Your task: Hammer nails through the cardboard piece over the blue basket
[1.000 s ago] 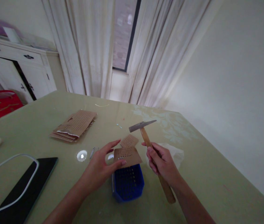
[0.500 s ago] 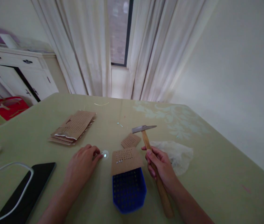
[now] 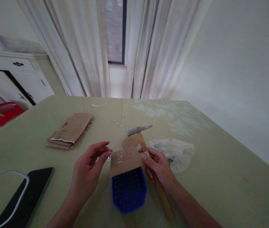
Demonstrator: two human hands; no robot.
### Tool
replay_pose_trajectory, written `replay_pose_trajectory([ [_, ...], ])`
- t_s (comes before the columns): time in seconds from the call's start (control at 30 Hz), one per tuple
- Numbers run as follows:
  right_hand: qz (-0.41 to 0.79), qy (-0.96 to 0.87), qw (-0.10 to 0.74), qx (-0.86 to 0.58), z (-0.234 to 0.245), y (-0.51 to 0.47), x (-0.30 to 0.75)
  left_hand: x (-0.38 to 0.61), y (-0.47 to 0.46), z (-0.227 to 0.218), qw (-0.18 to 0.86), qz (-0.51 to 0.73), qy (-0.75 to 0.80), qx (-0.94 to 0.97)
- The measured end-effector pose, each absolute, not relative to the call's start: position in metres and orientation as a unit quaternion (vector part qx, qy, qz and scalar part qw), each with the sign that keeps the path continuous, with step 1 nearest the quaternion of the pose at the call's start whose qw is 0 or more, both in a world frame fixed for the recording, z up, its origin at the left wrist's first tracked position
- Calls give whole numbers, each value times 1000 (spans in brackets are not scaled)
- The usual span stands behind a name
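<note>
My right hand [image 3: 159,169] grips the wooden handle of a hammer [image 3: 146,152], whose steel head points left above the table. My left hand [image 3: 89,169] hovers just left of a perforated cardboard piece [image 3: 125,160] with its thumb and fingers pinched together; what they hold is too small to name. That cardboard lies over the far end of a blue perforated plastic block [image 3: 129,189]. A smaller perforated cardboard scrap [image 3: 129,141] lies just beyond, partly behind the hammer.
A stack of perforated cardboard sheets [image 3: 69,134] lies at the left on the green table [image 3: 220,177]. A clear plastic bag [image 3: 173,150] sits right of the hammer. A dark tablet [image 3: 22,193] with a white cable [image 3: 6,172] is at the near left.
My left hand let go of the cardboard, reached left to the table, then rose back pinched beside the cardboard. The hammer stayed in my right hand. The view swung slightly.
</note>
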State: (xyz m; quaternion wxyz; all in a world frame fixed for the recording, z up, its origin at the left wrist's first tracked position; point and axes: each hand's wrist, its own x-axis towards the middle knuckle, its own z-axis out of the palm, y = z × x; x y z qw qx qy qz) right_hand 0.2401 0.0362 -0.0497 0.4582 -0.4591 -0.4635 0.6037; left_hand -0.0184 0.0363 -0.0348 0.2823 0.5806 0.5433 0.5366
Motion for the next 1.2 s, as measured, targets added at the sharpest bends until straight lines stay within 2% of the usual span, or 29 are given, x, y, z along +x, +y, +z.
replay_pose_trajectory([
  [0.1,600,-468,449,-469,-52,35,238,-11,28,-32,308,558,514,574],
  [0.33,601,-466,438,-480,-48,35,233,-5,32,-41,270,498,510,647],
  [1.2,597,-490,425,-472,-46,32,231,4,35,-32,235,497,496,672],
])
